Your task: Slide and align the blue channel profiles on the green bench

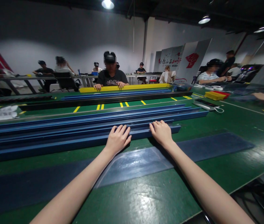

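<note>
Several long blue channels lie side by side across the green table, running out of view at the left. The nearest blue channel (76, 142) has both hands on it near its right end. My left hand (118, 138) hooks its fingers over the channel's wall, thumb on the near side. Closer to the end, my right hand (162, 132) grips the same channel with curled fingers; its thumb is partly hidden. A flat strip of dark, see-through plastic sheet (136, 165) lies on the table beneath my forearms.
Behind the blue channels are a long black bar (113, 100) and yellow tape marks. Opposite, a person (112, 76) rests both hands on a yellow channel (127, 88). To the right are a phone (205, 103) with a white cable and a yellow tray (213, 95).
</note>
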